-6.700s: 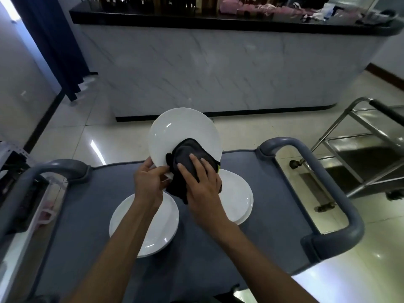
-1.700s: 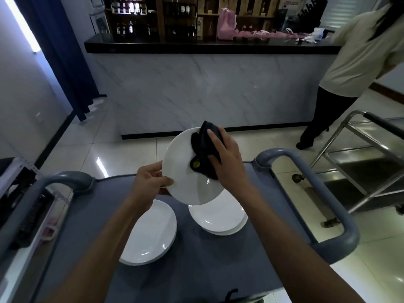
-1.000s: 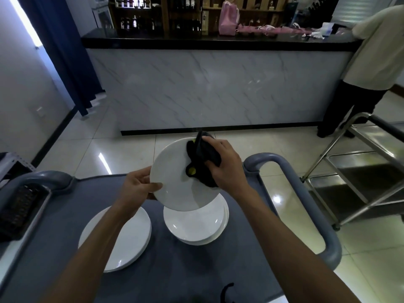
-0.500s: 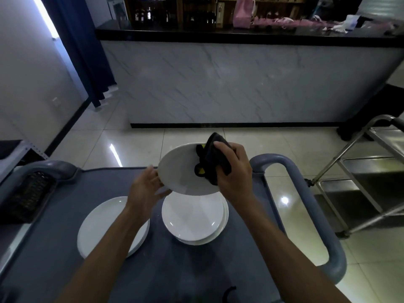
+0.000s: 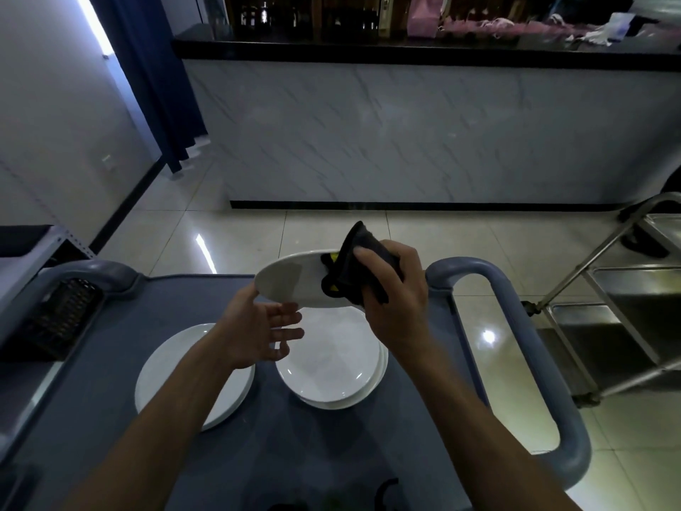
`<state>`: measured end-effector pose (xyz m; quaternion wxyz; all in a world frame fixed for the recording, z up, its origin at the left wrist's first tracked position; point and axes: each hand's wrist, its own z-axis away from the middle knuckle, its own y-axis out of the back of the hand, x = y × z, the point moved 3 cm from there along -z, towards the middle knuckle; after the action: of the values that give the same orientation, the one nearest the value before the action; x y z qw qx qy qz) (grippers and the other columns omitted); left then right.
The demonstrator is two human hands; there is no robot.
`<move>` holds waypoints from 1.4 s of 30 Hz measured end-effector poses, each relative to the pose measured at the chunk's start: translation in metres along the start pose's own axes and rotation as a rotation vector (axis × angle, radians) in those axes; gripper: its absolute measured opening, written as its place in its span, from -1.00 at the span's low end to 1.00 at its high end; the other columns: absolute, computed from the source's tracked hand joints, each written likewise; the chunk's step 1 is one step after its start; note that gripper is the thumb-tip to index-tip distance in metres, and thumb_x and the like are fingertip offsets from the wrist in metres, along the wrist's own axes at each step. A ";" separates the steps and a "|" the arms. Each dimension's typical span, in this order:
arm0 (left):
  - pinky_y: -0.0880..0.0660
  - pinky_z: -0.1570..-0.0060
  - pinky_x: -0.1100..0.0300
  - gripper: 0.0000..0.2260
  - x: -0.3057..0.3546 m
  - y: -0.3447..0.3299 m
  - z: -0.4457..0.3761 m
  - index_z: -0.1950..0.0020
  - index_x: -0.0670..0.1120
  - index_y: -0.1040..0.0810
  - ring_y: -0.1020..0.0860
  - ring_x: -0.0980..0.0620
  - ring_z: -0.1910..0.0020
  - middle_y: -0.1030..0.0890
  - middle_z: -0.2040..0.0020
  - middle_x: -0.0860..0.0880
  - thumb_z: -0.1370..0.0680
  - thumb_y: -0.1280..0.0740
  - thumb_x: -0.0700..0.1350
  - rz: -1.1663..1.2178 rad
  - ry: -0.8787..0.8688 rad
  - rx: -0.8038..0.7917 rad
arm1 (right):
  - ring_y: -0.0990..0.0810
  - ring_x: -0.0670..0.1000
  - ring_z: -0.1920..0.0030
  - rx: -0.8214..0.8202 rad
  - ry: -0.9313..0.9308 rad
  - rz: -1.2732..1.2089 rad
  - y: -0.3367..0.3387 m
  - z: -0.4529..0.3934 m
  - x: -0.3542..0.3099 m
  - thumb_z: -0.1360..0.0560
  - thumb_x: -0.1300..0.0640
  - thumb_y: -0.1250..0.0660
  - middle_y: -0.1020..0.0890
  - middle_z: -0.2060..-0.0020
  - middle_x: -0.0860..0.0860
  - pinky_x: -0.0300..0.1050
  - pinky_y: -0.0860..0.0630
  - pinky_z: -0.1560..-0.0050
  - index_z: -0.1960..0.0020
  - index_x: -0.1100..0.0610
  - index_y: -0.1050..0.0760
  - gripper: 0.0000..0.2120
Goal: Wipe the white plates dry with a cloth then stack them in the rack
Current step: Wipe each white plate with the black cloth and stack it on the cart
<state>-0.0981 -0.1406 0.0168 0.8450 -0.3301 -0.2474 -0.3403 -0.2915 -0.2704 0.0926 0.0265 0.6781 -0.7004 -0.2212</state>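
Observation:
A white plate (image 5: 291, 282) hangs almost flat above the grey cart. My right hand (image 5: 394, 300) pinches its right rim through a black cloth (image 5: 353, 267) with yellow marks. Just under the plate's left rim is my left hand (image 5: 258, 330), palm up with fingers spread; the thumb is at the rim, and I cannot tell if it touches. Directly below lies a stack of white plates (image 5: 331, 370). A second white plate or stack (image 5: 173, 374) lies to its left, partly hidden by my left forearm.
The cart top (image 5: 110, 344) has a raised grey handle (image 5: 516, 326) on the right and another on the left. A black basket (image 5: 59, 319) sits at the left edge. A steel trolley (image 5: 626, 307) stands to the right, a marble-fronted counter (image 5: 405, 123) ahead.
The plate has tipped from upright to nearly flat and come lower over the right stack. My left hand has let go of its rim and opened. The person by the counter has left view.

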 end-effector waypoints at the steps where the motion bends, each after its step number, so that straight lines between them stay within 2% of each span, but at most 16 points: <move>1: -0.42 0.22 0.08 -0.48 0.001 -0.001 0.001 0.09 -0.20 -0.70 -0.63 -0.13 0.20 -0.64 0.08 -0.14 -0.40 -0.33 0.26 0.009 0.006 -0.012 | -0.59 0.23 0.01 0.001 0.000 0.001 0.000 -0.001 0.000 -0.67 0.14 -0.19 -0.43 -0.14 0.11 0.05 -0.59 0.07 -0.28 0.08 -0.45 -0.80; 5: -0.40 0.29 0.14 -0.54 -0.001 -0.004 0.001 0.02 -0.22 -0.65 -0.58 -0.07 0.28 -0.63 0.11 -0.12 -0.41 -0.35 0.18 0.057 0.022 -0.046 | -0.60 0.26 0.02 -0.025 0.013 0.010 0.002 0.002 -0.003 -0.65 0.15 -0.22 -0.41 -0.14 0.11 0.09 -0.60 0.10 -0.27 0.09 -0.44 -0.80; 8: -0.41 0.37 0.14 -0.56 -0.003 -0.010 -0.001 0.02 -0.22 -0.63 -0.57 -0.07 0.33 -0.61 0.14 -0.11 -0.42 -0.35 0.16 0.087 0.031 -0.078 | -0.60 0.26 0.03 -0.023 0.022 0.018 0.009 0.009 -0.006 -0.59 0.24 -0.33 -0.41 -0.14 0.10 0.14 -0.58 0.14 -0.27 0.06 -0.45 -0.72; 12: -0.39 0.37 0.17 -0.56 -0.006 -0.019 0.002 0.02 -0.21 -0.61 -0.53 -0.07 0.33 -0.60 0.16 -0.10 -0.39 -0.40 0.17 0.127 0.040 -0.137 | -0.60 0.27 0.04 -0.010 0.039 0.054 0.017 0.012 -0.009 -0.58 0.26 -0.35 -0.41 -0.14 0.10 0.15 -0.57 0.16 -0.25 0.05 -0.46 -0.72; 15: -0.34 0.43 0.26 -0.64 -0.004 -0.027 0.004 -0.05 -0.21 -0.57 -0.50 0.00 0.37 -0.61 0.15 -0.10 -0.40 -0.37 0.03 0.226 -0.008 -0.130 | -0.60 0.28 0.04 -0.014 0.042 0.065 0.017 0.013 -0.006 -0.57 0.28 -0.37 -0.40 -0.13 0.10 0.15 -0.57 0.15 -0.25 0.06 -0.46 -0.70; 18: -0.42 0.58 0.35 -0.73 0.003 -0.034 0.003 -0.11 -0.26 -0.54 -0.55 0.09 0.38 -0.59 0.15 -0.13 -0.47 -0.30 -0.16 0.431 -0.041 -0.136 | -0.57 0.24 0.00 -0.056 0.054 0.052 0.014 0.023 -0.003 -0.58 0.27 -0.38 -0.42 -0.13 0.09 0.15 -0.54 0.09 -0.24 0.06 -0.49 -0.72; 20: -0.43 0.54 0.43 -0.83 0.006 -0.029 -0.003 0.00 -0.28 -0.53 -0.55 0.12 0.43 -0.51 0.28 -0.09 -0.47 -0.29 -0.22 0.470 -0.099 -0.067 | -0.53 0.21 -0.10 -0.102 0.064 0.056 0.012 0.034 -0.001 -0.55 0.26 -0.44 -0.44 -0.16 0.09 0.16 -0.52 -0.01 -0.23 0.05 -0.51 -0.70; 21: -0.35 0.51 0.46 -0.87 0.007 -0.024 -0.005 0.05 -0.27 -0.53 -0.50 0.15 0.44 -0.44 0.31 -0.06 -0.47 -0.29 -0.23 0.432 -0.138 -0.030 | -0.51 0.20 -0.15 -0.130 0.065 0.055 0.011 0.039 0.002 -0.53 0.27 -0.46 -0.44 -0.18 0.09 0.18 -0.51 -0.07 -0.23 0.05 -0.52 -0.68; 23: -0.29 0.46 0.46 -0.85 0.008 -0.019 -0.008 0.03 -0.29 -0.57 -0.45 0.16 0.40 -0.42 0.31 -0.05 -0.54 -0.24 -0.25 0.387 -0.189 -0.002 | -0.48 0.20 -0.23 -0.203 0.049 0.050 0.012 0.049 0.008 -0.51 0.30 -0.47 -0.45 -0.22 0.09 0.19 -0.49 -0.15 -0.24 0.05 -0.52 -0.64; 24: -0.41 0.46 0.42 -0.81 0.008 -0.017 -0.008 -0.03 -0.31 -0.58 -0.53 0.12 0.37 -0.52 0.28 -0.08 -0.60 -0.20 -0.25 0.405 -0.195 0.005 | -0.48 0.20 -0.24 -0.250 0.036 0.046 0.013 0.053 0.010 -0.52 0.30 -0.45 -0.44 -0.24 0.09 0.18 -0.48 -0.18 -0.26 0.05 -0.52 -0.63; 26: -0.65 0.29 0.19 -0.78 0.008 -0.013 -0.009 -0.14 -0.34 -0.54 -0.69 -0.03 0.22 -0.69 0.13 -0.19 -0.64 -0.18 -0.25 0.415 -0.240 0.029 | -0.48 0.21 -0.26 -0.354 0.001 0.028 0.013 0.059 0.014 -0.54 0.24 -0.40 -0.43 -0.29 0.09 0.16 -0.48 -0.20 -0.31 0.03 -0.49 -0.64; 29: -0.67 0.17 0.07 -0.80 0.010 -0.015 -0.008 -0.20 -0.28 -0.52 -0.71 -0.08 0.07 -0.72 0.00 -0.18 -0.64 -0.18 -0.28 0.346 -0.338 0.051 | -0.48 0.18 -0.28 -0.477 -0.086 -0.018 0.010 0.063 0.015 -0.55 0.15 -0.34 -0.44 -0.34 0.09 0.12 -0.49 -0.22 -0.38 0.01 -0.48 -0.59; 34: -0.65 0.20 -0.03 -0.76 0.008 -0.020 -0.011 -0.27 -0.21 -0.51 -0.63 -0.18 -0.06 -0.65 -0.15 -0.20 -0.62 -0.23 -0.31 0.232 -0.481 0.134 | -0.42 0.17 -0.37 -0.533 -0.331 -0.110 -0.012 0.057 0.017 -0.51 0.40 -0.33 -0.40 -0.42 0.09 0.13 -0.42 -0.33 -0.46 0.06 -0.44 -0.44; 36: -0.65 0.16 -0.06 -0.75 0.008 -0.021 -0.011 -0.28 -0.19 -0.52 -0.65 -0.17 -0.04 -0.68 -0.13 -0.17 -0.62 -0.26 -0.28 0.194 -0.513 0.157 | -0.38 0.13 -0.39 -0.545 -0.374 -0.106 -0.020 0.055 0.015 -0.51 0.36 -0.33 -0.37 -0.43 0.05 0.10 -0.40 -0.37 -0.49 0.01 -0.41 -0.41; 39: -0.63 0.25 0.00 -0.80 0.013 -0.024 -0.008 -0.21 -0.14 -0.57 -0.69 -0.08 0.12 -0.72 0.01 -0.09 -0.60 -0.30 -0.27 0.150 -0.567 0.198 | -0.35 0.06 -0.40 -0.521 -0.452 -0.128 -0.028 0.052 0.013 -0.46 0.38 -0.34 -0.37 -0.42 -0.01 0.02 -0.37 -0.41 -0.49 0.01 -0.39 -0.35; 42: -0.61 0.29 0.04 -0.83 0.014 -0.031 -0.007 -0.16 -0.10 -0.60 -0.70 -0.08 0.14 -0.72 0.04 -0.09 -0.59 -0.34 -0.25 0.046 -0.615 0.246 | -0.36 0.01 -0.41 -0.457 -0.543 -0.143 -0.036 0.045 0.011 -0.43 0.42 -0.36 -0.41 -0.41 -0.01 -0.11 -0.34 -0.44 -0.46 0.06 -0.42 -0.36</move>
<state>-0.1100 -0.1685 0.0334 0.7716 -0.3185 -0.5226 -0.1734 -0.2737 -0.2681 0.0365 -0.0252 0.6184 -0.5653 -0.5453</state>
